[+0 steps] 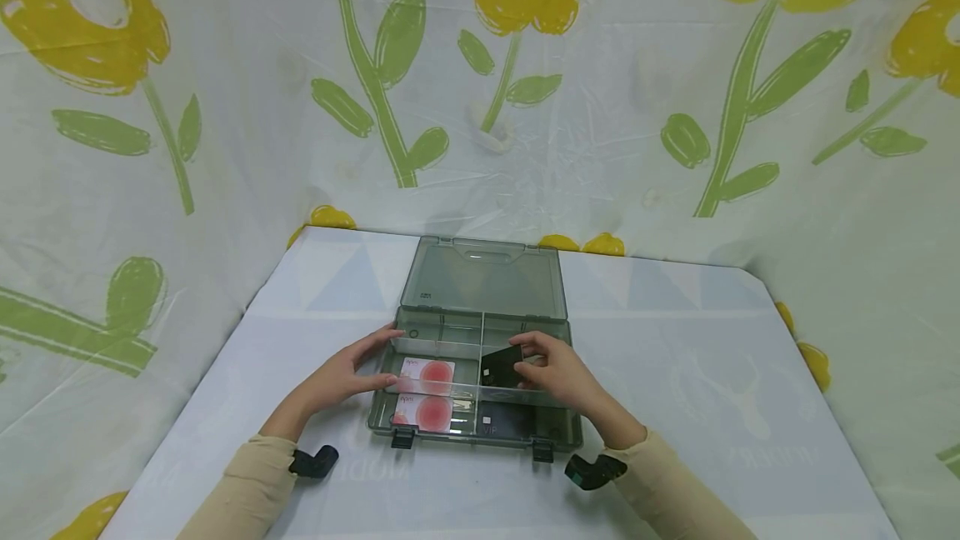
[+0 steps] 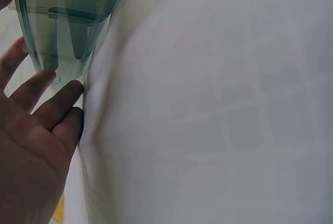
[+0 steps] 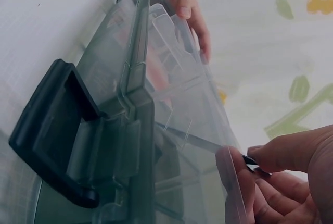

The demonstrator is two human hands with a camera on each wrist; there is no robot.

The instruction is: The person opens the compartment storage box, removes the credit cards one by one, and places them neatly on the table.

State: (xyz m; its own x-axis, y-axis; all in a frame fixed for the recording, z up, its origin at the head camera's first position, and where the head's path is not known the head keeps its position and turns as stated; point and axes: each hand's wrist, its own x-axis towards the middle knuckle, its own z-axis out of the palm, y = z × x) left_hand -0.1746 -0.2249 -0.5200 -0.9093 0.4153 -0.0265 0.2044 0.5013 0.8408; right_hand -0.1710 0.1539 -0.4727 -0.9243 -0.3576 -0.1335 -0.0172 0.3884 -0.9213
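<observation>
A grey translucent divided box [image 1: 381,419] lies on the table with its lid [image 1: 487,273] folded back. My right hand [image 1: 558,372] pinches a black card [image 1: 498,367] by its right side, tilted over the right middle compartment. In the right wrist view, thumb and fingers meet on the dark card edge [image 3: 250,160]. My left hand [image 1: 341,377] rests at the box's left wall with thumb and fingers spread, seen also in the left wrist view. White cards with red circles lie in the left middle compartment [image 1: 427,375] and the left front one [image 1: 422,413].
Another dark card [image 1: 504,421] lies in the right front compartment. Clear dividers [image 1: 438,348] stand up between compartments. Two dark latches [image 1: 402,438] hang off the front edge. The white table [image 1: 675,407] is bordered by a flower-patterned cloth [image 1: 600,148].
</observation>
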